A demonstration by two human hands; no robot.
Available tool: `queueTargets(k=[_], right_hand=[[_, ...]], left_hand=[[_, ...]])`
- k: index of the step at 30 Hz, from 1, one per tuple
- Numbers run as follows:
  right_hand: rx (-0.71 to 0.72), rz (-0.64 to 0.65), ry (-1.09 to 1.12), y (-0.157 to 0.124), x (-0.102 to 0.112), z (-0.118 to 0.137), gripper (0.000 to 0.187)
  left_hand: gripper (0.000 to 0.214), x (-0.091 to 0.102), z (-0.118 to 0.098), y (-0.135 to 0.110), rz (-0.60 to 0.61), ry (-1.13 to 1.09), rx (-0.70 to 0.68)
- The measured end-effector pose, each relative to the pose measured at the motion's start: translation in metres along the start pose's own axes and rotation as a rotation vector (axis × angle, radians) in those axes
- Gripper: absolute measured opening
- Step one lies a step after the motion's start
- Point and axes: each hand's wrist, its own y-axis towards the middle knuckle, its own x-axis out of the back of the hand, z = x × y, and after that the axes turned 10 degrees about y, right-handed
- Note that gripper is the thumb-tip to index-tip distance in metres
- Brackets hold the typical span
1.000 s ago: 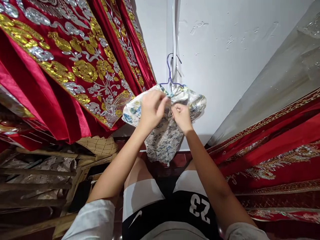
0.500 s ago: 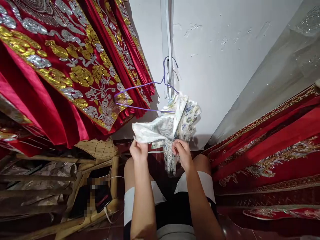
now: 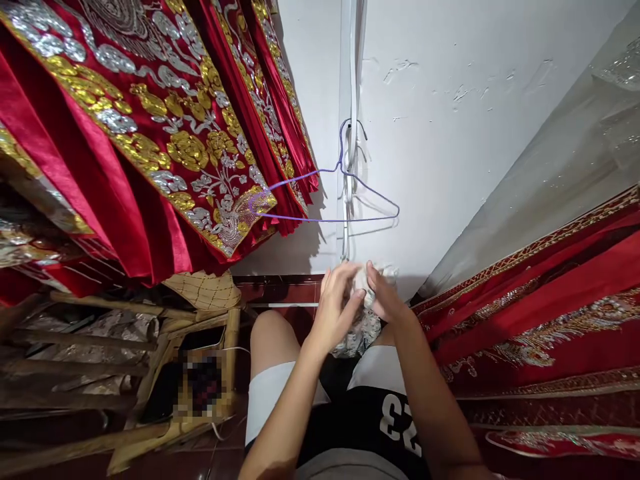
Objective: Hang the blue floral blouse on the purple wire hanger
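Observation:
My left hand [image 3: 336, 305] and my right hand [image 3: 383, 298] are closed together on a small white garment with a blue flower print [image 3: 361, 328], bunched between them in front of my knees. Part of the cloth hangs below my palms. Above my hands a bare purple wire hanger [image 3: 330, 197] hangs from a hook on the white wall [image 3: 450, 133].
Red robes with gold and silver embroidery [image 3: 150, 133] hang at the left, more red embroidered cloth [image 3: 540, 320] lies at the right under a clear plastic sheet [image 3: 575, 147]. A bamboo rack [image 3: 150, 373] with bundles and a woven hat [image 3: 203, 290] stands at the lower left.
The printed garment came off the purple hanger, which now hangs bare. Both my hands moved down with the cloth and gathered it into a bunch.

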Motion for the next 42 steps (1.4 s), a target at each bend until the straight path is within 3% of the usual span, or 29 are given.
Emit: queueTargets(k=[3,6,7,9,11,13,17,21,24,27,32,35,42], right_hand=[[-0.198,0.262,0.049,0.003,0.009,0.032,0.043],[-0.200,0.429,-0.158,0.015,0.022,0.067,0.025],[-0.127,0.407,-0.255,0.022,0.028,0.077,0.019],[0.112,0.196,-0.424,0.041,0.042,0.091,0.010],[0.368,-0.089,-0.484,0.064,0.057,0.094,0.019],[0.484,-0.222,-0.462,0.086,0.070,0.087,0.034],[0.386,-0.146,-0.475,0.111,0.086,0.065,0.031],[0.384,-0.135,-0.591,0.103,0.094,0.060,0.024],[0.397,-0.098,-0.657,0.086,0.096,0.069,0.025],[0.394,-0.096,-0.668,0.074,0.092,0.078,0.022],[0.360,-0.063,-0.643,0.062,0.081,0.081,0.021],[0.348,-0.012,-0.617,0.057,0.077,0.081,0.027],[0.351,0.027,-0.613,0.053,0.071,0.077,0.039]], left_hand=[[0.065,0.012,0.016,0.010,0.077,-0.126,-0.033],[0.064,0.030,0.033,0.022,0.382,-0.032,-0.042],[0.059,0.038,0.036,0.024,0.468,0.076,-0.037],[0.045,0.056,0.037,0.025,0.540,0.329,-0.027],[0.032,0.077,0.033,0.024,0.525,0.505,-0.011],[0.029,0.101,0.026,0.024,0.500,0.580,0.000],[0.032,0.141,0.027,0.035,0.437,0.826,-0.026],[0.017,0.161,0.055,0.052,0.337,1.016,-0.002],[0.012,0.163,0.071,0.066,0.208,0.997,0.122],[0.026,0.156,0.073,0.082,0.044,0.850,0.193],[0.040,0.137,0.058,0.116,-0.150,0.557,0.008],[0.033,0.129,0.049,0.137,-0.175,0.552,-0.031],[0.037,0.123,0.039,0.163,-0.078,0.563,-0.185]])
